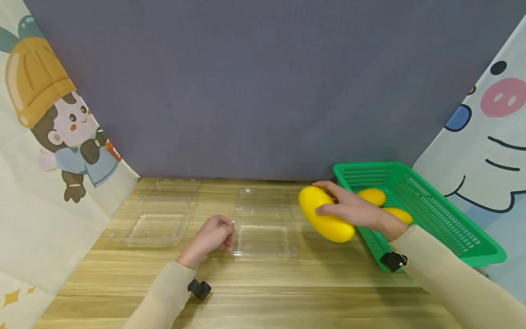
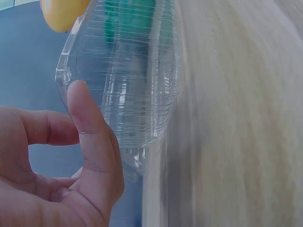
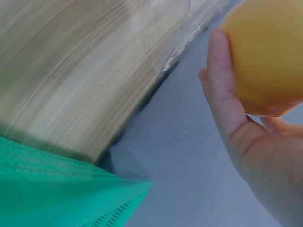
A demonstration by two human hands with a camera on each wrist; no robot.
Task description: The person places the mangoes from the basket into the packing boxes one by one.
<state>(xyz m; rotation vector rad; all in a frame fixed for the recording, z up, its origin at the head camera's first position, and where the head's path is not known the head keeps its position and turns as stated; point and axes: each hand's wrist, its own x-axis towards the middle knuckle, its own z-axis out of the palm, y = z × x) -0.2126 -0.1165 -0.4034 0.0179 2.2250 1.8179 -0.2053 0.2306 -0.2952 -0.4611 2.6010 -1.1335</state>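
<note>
My right hand point(image 1: 349, 208) grips a smooth yellow mango point(image 1: 322, 214), thumb on the near side and fingers over the far side, above the wooden table. In the right wrist view the mango point(image 3: 270, 52) fills the upper right corner, with the hand point(image 3: 255, 137) around it. A clear plastic clamshell box point(image 1: 265, 235) stands on the table with its lid folded back. My left hand point(image 1: 213, 235) pinches the box's left rim; in the left wrist view the thumb point(image 2: 85, 113) lies against the clear wall point(image 2: 128, 71).
A second clear clamshell box point(image 1: 158, 224) lies on the left of the table. At the right is a green slotted basket point(image 1: 444, 214) holding two more mangoes, one point(image 1: 373, 196) behind the other point(image 1: 400, 214). A grey cloth panel point(image 1: 263, 91) rises along the table's back edge.
</note>
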